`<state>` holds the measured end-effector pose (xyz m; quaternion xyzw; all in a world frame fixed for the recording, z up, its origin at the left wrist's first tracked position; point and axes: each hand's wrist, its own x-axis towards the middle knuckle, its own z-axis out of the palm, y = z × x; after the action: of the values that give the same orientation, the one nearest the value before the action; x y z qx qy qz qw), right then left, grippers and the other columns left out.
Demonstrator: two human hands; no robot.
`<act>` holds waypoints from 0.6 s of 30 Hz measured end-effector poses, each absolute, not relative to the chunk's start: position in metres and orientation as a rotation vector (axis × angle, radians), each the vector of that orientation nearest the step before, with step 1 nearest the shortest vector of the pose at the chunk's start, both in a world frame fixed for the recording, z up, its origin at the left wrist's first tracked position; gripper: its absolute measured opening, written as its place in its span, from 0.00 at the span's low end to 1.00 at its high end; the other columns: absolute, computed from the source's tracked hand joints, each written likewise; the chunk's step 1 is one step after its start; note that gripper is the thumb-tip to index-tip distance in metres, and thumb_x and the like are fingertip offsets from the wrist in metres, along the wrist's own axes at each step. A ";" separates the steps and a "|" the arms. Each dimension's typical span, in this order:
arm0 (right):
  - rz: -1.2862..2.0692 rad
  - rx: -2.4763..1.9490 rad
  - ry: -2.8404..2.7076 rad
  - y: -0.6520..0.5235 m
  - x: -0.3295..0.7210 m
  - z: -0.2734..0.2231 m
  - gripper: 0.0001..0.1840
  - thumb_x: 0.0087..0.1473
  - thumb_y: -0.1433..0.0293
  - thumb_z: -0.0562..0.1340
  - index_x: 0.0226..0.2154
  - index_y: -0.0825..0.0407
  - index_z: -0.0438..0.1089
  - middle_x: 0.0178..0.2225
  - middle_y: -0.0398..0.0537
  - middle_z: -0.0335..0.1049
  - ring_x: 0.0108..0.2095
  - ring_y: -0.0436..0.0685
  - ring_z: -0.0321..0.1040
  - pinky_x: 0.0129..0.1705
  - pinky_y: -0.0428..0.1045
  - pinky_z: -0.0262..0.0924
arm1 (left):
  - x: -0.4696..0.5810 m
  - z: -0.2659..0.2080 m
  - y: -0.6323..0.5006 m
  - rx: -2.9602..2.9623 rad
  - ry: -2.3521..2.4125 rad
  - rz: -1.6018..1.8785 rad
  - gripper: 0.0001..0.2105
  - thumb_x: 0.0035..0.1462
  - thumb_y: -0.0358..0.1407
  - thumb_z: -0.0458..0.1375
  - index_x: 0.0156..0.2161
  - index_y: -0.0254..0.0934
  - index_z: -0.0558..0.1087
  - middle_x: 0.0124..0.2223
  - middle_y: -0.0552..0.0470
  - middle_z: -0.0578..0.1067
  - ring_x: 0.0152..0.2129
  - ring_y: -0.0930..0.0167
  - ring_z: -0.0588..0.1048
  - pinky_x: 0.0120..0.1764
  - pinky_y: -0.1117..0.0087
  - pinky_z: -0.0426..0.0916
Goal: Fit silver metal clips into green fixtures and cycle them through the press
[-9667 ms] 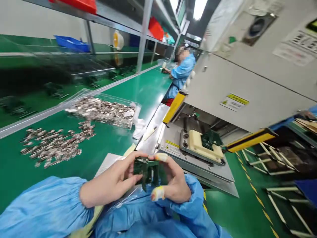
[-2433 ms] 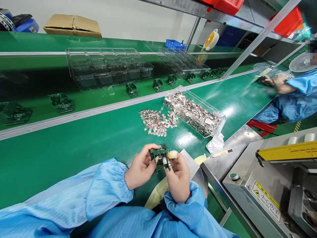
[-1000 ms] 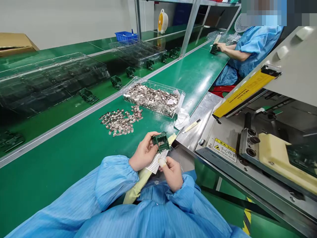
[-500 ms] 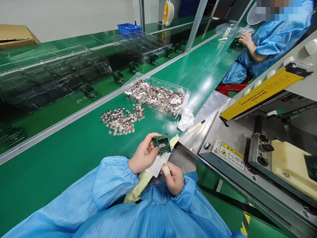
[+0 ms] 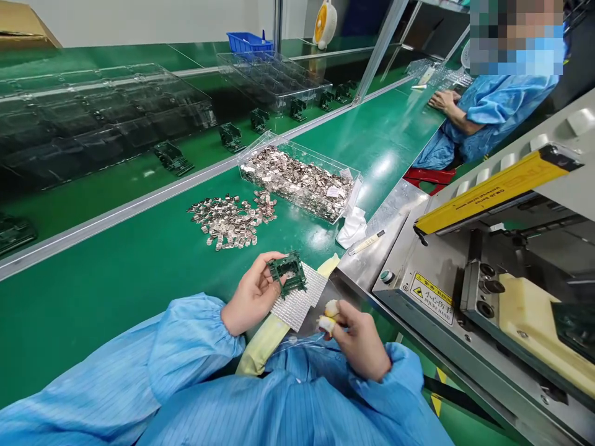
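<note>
My left hand (image 5: pixel 253 294) holds a dark green plastic frame (image 5: pixel 289 272) with a square opening, fingers closed on its left side. Under the frame lies a panel of small silver pieces in rows (image 5: pixel 300 303), beside a pale yellow strip (image 5: pixel 264 347). To the right of the panel, clear of it, is my right hand (image 5: pixel 360 337). Its thumb and forefinger wear whitish-yellow finger covers (image 5: pixel 327 323) and are pinched near each other; anything between them is too small to make out. A loose pile of small metal pieces (image 5: pixel 232 220) lies on the green bench beyond.
A clear box (image 5: pixel 297 179) full of metal pieces stands beyond the pile. White cloth (image 5: pixel 352 228) and a cutter-like tool (image 5: pixel 367 242) lie near a machine (image 5: pixel 413 272) on my right. Green frames (image 5: pixel 171 158) and clear trays (image 5: pixel 106 118) line the left; a co-worker (image 5: pixel 493 118) sits far right.
My right hand has moved right, off the panel. My left hand has shifted left with the green frame and tilted it, uncovering more of the panel. The view has turned slightly.
</note>
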<state>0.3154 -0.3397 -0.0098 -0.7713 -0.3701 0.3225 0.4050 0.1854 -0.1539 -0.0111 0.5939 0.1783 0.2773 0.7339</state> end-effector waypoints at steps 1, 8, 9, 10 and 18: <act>0.824 -1.901 -0.930 -0.339 0.316 0.000 0.05 0.55 0.68 0.59 0.28 0.49 0.66 0.23 0.43 0.73 0.25 0.55 0.71 0.29 0.48 0.61 | 0.183 -0.010 -0.155 1.305 0.394 0.609 0.17 0.59 0.39 0.60 0.51 0.40 0.64 0.39 0.52 0.75 0.34 0.73 0.75 0.40 0.74 0.71; 0.570 -1.653 -1.016 -0.303 0.305 0.018 0.06 0.58 0.71 0.60 0.36 0.48 0.74 0.36 0.46 0.73 0.37 0.55 0.70 0.40 0.49 0.64 | 0.181 -0.008 -0.163 1.295 0.367 0.629 0.16 0.62 0.40 0.57 0.53 0.39 0.62 0.40 0.50 0.74 0.36 0.72 0.74 0.40 0.73 0.70; 0.468 -1.636 -1.007 -0.296 0.303 0.015 0.05 0.56 0.72 0.62 0.34 0.48 0.74 0.36 0.46 0.72 0.38 0.55 0.69 0.41 0.49 0.64 | 0.181 -0.009 -0.163 1.305 0.368 0.639 0.16 0.62 0.40 0.56 0.53 0.39 0.62 0.40 0.50 0.74 0.36 0.72 0.74 0.40 0.73 0.69; 0.374 -1.626 -0.994 -0.289 0.301 0.012 0.04 0.55 0.73 0.63 0.33 0.48 0.74 0.36 0.46 0.70 0.39 0.55 0.68 0.42 0.49 0.63 | 0.181 -0.010 -0.163 1.315 0.371 0.645 0.16 0.62 0.40 0.56 0.53 0.39 0.62 0.40 0.50 0.73 0.36 0.72 0.74 0.40 0.73 0.69; 0.118 -1.727 -1.076 -0.269 0.290 0.001 0.15 0.46 0.80 0.60 0.35 0.48 0.73 0.51 0.49 0.66 0.54 0.61 0.62 0.58 0.59 0.54 | 0.176 -0.014 -0.164 1.455 0.335 0.598 0.14 0.65 0.34 0.51 0.55 0.40 0.60 0.48 0.46 0.72 0.40 0.71 0.74 0.43 0.72 0.69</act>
<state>0.2896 -0.2687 0.0006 -0.7217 -0.4497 0.0492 0.5239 0.1765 -0.1638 -0.0140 0.6516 0.1501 0.2678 0.6937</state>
